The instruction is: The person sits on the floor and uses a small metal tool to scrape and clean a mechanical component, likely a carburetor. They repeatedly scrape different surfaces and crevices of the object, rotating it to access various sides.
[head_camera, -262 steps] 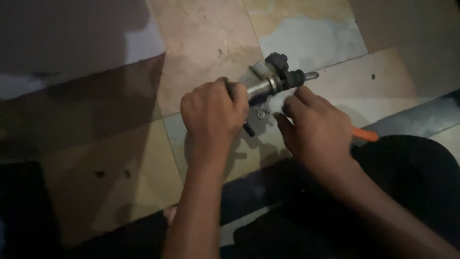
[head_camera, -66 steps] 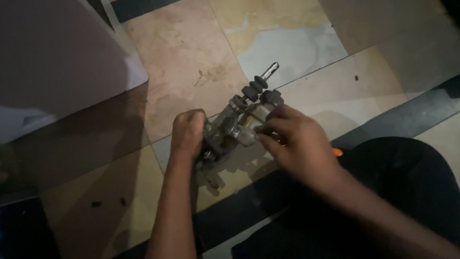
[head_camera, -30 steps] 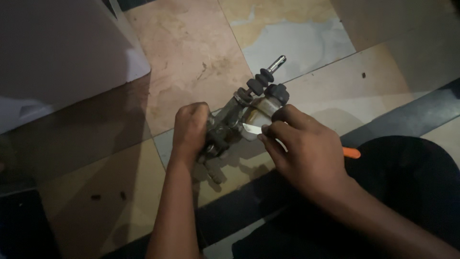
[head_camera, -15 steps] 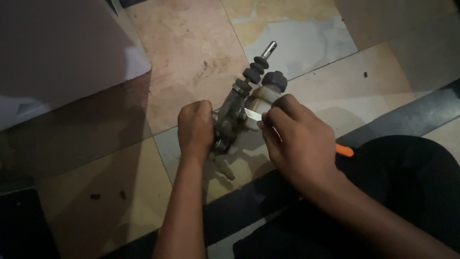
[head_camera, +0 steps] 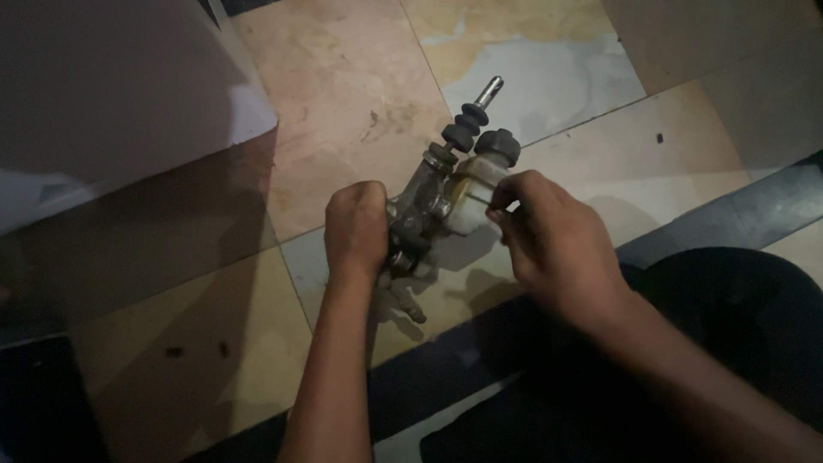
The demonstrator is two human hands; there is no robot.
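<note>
Left hand (head_camera: 358, 230) clenched round near end of grey metal cylinder body with black ribbed rubber boot and steel rod (head_camera: 429, 193), held just above tiled floor (head_camera: 343, 103). Right hand (head_camera: 557, 249) grasping its white plastic reservoir with black cap (head_camera: 480, 184). I judge reservoir being worked; next needs firm counter-hold. Long axis near-left to far-right, rod pointing far-right.

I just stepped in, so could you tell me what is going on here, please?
A person sits over a tiled floor, gripping a metal cylinder assembly in the left hand. The right hand pinches its whitish plastic reservoir, under the black cap. A rod with a ribbed rubber boot points away.
</note>
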